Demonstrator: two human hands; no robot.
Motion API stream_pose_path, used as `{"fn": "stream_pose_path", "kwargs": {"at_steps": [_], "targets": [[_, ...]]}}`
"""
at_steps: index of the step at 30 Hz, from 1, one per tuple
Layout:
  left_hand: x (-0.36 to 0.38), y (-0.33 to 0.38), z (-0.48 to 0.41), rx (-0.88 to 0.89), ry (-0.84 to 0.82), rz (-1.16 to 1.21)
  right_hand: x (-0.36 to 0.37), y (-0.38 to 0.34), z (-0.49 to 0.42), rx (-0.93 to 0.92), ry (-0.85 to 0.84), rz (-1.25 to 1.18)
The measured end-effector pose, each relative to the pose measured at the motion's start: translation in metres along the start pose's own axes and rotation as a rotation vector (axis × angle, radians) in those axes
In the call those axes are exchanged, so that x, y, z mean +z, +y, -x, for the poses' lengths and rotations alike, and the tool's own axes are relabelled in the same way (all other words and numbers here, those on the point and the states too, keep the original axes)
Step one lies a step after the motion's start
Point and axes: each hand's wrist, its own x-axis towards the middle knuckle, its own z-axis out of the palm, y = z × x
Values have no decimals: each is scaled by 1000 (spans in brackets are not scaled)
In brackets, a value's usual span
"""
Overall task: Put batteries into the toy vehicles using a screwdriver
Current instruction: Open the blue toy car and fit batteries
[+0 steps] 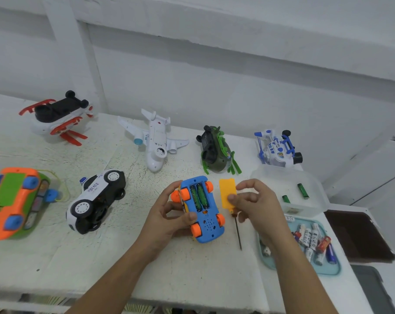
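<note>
**Head view:** A blue toy car (pixel 209 225) with orange wheels is held belly-up over the worktop (pixel 124 257) in the left hand (pixel 169 214), whose fingers and thumb are curled round its near side. Its battery bay (pixel 199 197) is left open, and two green batteries (pixel 201 196) are seen seated side by side within. A yellow battery cover (pixel 226 191) is pinched between thumb and fingers of the right hand (pixel 255 205). It is just beside the car on the right, its long axis roughly parallel to the bay's. A screwdriver (pixel 238 234) appears to be tucked under the same hand, shaft pointed toward the wearer. A short move leftward onto the bay is judged to be what the cover needs. Spare batteries (pixel 314 236) are kept in a teal tray (pixel 334 271) at right.
</note>
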Motion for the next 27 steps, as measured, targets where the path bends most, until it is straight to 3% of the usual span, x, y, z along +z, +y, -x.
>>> {"fn": "stream_pose_path", "kwargs": {"at_steps": [3,7,27], "targets": [[-1,-1,-1,-7,1,-25,7,-8,1,-12,-126,-111],[-2,-2,-2,-6,-1,-39,21,-10,3,-1,-213,-77],[4,3,-1,-22,24,-53,37,-1,-4,-13,-47,136]]}}
